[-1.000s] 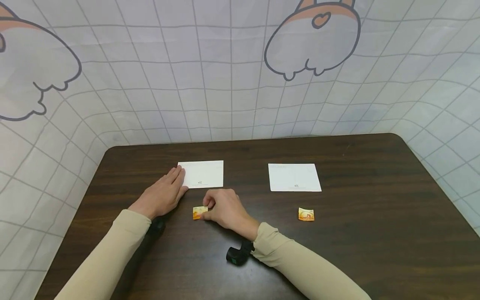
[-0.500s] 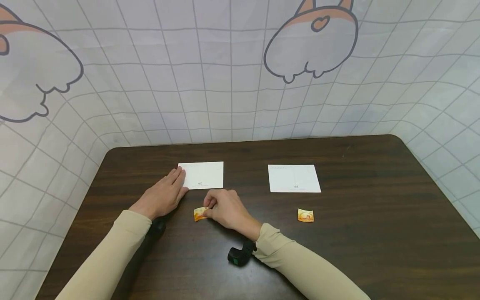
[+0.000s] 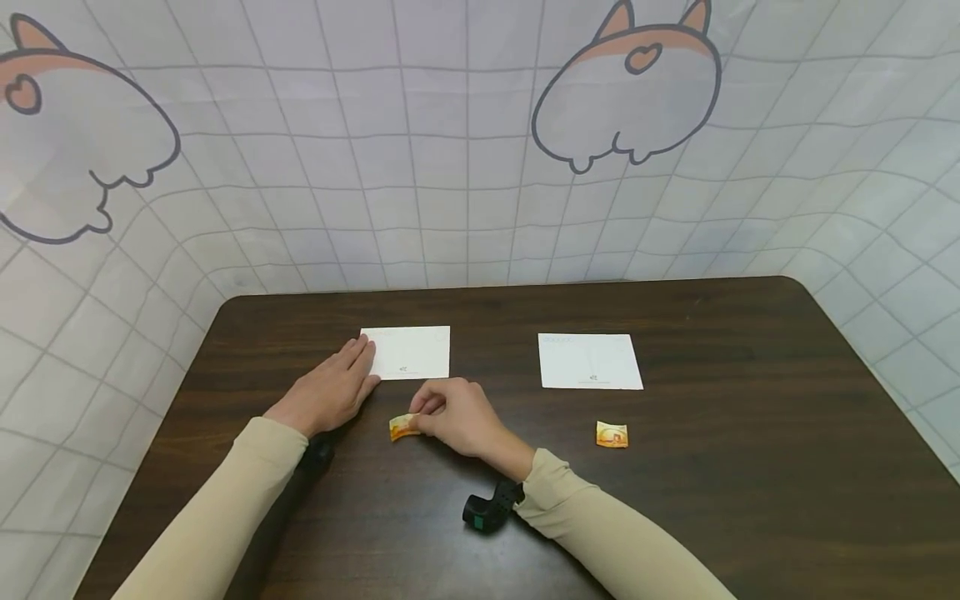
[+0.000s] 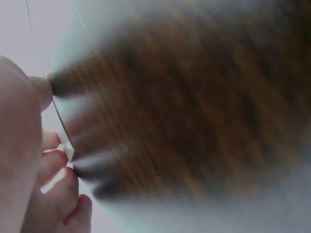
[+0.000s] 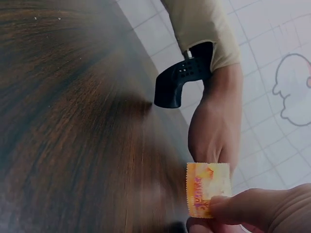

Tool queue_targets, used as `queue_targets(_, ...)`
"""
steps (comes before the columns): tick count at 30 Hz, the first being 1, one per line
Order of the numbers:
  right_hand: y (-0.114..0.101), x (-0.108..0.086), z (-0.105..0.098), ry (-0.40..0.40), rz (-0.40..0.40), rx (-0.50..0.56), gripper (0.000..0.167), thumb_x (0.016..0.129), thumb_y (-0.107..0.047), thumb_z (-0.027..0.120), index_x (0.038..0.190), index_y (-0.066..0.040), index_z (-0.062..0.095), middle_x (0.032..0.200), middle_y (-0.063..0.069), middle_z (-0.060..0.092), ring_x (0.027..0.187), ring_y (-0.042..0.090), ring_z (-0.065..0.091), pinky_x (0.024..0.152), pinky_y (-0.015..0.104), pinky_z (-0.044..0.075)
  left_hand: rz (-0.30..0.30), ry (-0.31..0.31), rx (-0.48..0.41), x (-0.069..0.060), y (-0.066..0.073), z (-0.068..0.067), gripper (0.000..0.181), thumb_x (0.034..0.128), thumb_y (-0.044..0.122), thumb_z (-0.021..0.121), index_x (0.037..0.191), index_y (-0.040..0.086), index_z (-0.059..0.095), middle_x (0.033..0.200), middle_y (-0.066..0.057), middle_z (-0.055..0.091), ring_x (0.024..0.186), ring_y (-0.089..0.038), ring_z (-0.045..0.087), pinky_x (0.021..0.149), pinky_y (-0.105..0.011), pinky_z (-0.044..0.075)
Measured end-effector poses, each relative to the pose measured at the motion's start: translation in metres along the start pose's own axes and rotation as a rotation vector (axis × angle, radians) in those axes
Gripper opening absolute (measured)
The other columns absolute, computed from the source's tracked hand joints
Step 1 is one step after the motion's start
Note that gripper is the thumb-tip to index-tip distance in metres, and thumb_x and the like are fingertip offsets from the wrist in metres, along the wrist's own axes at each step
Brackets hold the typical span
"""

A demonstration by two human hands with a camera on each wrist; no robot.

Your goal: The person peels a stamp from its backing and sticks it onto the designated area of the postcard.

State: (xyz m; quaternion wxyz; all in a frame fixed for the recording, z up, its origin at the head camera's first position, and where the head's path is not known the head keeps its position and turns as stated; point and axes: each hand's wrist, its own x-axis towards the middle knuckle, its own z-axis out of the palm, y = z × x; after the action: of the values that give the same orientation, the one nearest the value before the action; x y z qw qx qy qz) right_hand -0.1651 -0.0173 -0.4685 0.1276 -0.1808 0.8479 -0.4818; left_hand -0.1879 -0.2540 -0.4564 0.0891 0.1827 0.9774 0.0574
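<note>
My left hand [image 3: 330, 387] rests with straight fingers on the left edge of a white postcard [image 3: 411, 352]. In the left wrist view its fingers [image 4: 60, 189] lie by the card's thin edge. Just in front of that card, my right hand [image 3: 467, 421] pinches a small yellow-orange postage stamp [image 3: 401, 427] between thumb and fingers. The stamp looks tilted. The right wrist view shows its toothed edges and printed face [image 5: 198, 183], with the thumb over one corner. A second postcard [image 3: 590, 361] lies to the right, and another stamp [image 3: 612, 435] lies in front of it.
Both cards and the loose stamp lie on a dark wood-grain table [image 3: 720, 467]. A white grid-patterned curtain [image 3: 465, 167] with cartoon animals stands behind it. A black wrist camera [image 3: 489, 510] hangs under the right wrist, close to the tabletop.
The stamp in my right hand has gone from lying nearly flat to tilted and slightly bent. The left hand stays on the postcard. The head view has shifted a little.
</note>
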Motion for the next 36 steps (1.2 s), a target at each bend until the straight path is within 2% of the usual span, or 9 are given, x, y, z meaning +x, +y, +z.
queue_targets(4, 0.0, 0.0, -0.003, -0.017, 0.016, 0.091, 0.006, 0.087, -0.013, 0.08, 0.088, -0.015, 0.075, 0.081, 0.001, 0.078, 0.059, 0.011, 0.07, 0.058, 0.026, 0.058, -0.003, -0.004, 0.011, 0.001, -0.003, 0.001, 0.063, 0.1119, 0.031, 0.042, 0.16, -0.007, 0.026, 0.17, -0.027, 0.024, 0.157, -0.045, 0.027, 0.126, -0.059, 0.031)
queue_targets(11, 0.001, -0.003, -0.015, -0.027, 0.045, 0.151, 0.006, 0.088, -0.013, 0.08, 0.09, -0.016, 0.075, 0.085, 0.003, 0.077, 0.065, 0.021, 0.074, 0.061, 0.031, 0.06, -0.005, -0.008, 0.019, 0.0, -0.007, 0.001, 0.063, 0.1116, 0.03, 0.042, 0.16, -0.006, 0.027, 0.169, -0.027, 0.025, 0.157, -0.045, 0.027, 0.126, -0.058, 0.031)
queue_targets(25, 0.006, -0.007, -0.052, 0.033, 0.051, 0.144, 0.008, 0.09, -0.017, 0.078, 0.097, -0.016, 0.075, 0.091, 0.004, 0.078, 0.077, 0.026, 0.077, 0.057, 0.027, 0.052, 0.032, 0.025, 0.048, -0.007, -0.012, -0.001, 0.06, 0.1114, 0.026, 0.044, 0.157, -0.011, 0.03, 0.166, -0.031, 0.029, 0.154, -0.047, 0.033, 0.125, -0.058, 0.034)
queue_targets(31, 0.014, -0.006, -0.063, 0.053, 0.028, 0.157, 0.01, 0.09, -0.015, 0.078, 0.098, -0.011, 0.075, 0.092, 0.008, 0.078, 0.078, 0.031, 0.077, 0.058, 0.03, 0.055, 0.041, 0.033, 0.047, -0.007, -0.013, -0.002, 0.062, 0.1118, 0.028, 0.043, 0.157, -0.012, 0.029, 0.166, -0.032, 0.028, 0.155, -0.048, 0.031, 0.126, -0.059, 0.032)
queue_targets(36, 0.02, -0.01, -0.069, 0.069, 0.009, 0.147, 0.01, 0.09, -0.017, 0.078, 0.099, -0.012, 0.075, 0.091, 0.007, 0.079, 0.076, 0.027, 0.077, 0.06, 0.032, 0.057, 0.042, 0.056, 0.071, -0.012, -0.012, -0.002, 0.063, 0.1117, 0.031, 0.043, 0.157, -0.01, 0.031, 0.166, -0.03, 0.029, 0.155, -0.047, 0.03, 0.125, -0.063, 0.03)
